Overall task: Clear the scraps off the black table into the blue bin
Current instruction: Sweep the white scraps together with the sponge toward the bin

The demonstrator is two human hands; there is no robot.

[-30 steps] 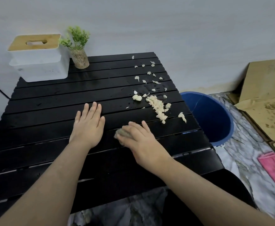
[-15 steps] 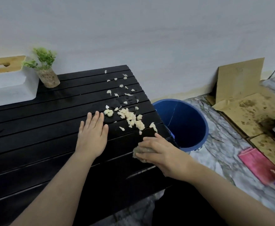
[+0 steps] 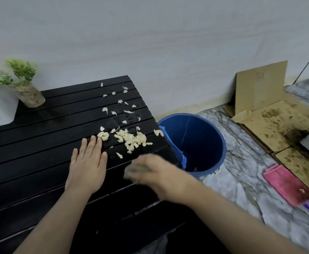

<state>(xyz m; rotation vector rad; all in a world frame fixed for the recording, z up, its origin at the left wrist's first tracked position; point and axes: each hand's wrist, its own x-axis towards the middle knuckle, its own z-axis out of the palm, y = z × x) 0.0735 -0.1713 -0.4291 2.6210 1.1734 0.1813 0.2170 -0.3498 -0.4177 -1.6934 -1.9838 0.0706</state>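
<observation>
**Scraps heaped by the edge, bin waiting below**

Black slats run across the bench [image 3: 40, 162] that fills the near left of the view, damp-looking where the mess lies. Nearest, the right hand [image 3: 155, 173] is blurred with motion; its fingers [image 3: 137, 167] are curled over a greyish wad, probably a cloth or sponge, though the blur hides just how tightly they close on it. It sits low on the slats, a sensible place to push from if the heap is to go sideways off the edge.

Just to the left of those fingers, the left hand [image 3: 87, 165] lies flat and spread, palm down, holding nothing. Its fingertips nearly touch the closest clump, likely both to steady the bench and to wall off the heap.

Beyond both sets of fingers sits the main pile of pale scraps [image 3: 131, 139], near the right edge, with looser bits [image 3: 120, 101] trailing away toward the wall. None looks cleared yet.

Off the edge, to the right of the wiping fingers and lower down, stands the blue bin [image 3: 214, 162], tucked against the bench so pushed scraps should drop in.

Farthest, a small potted plant [image 3: 26, 88] keeps to the back left corner, well apart from the mess.
</observation>
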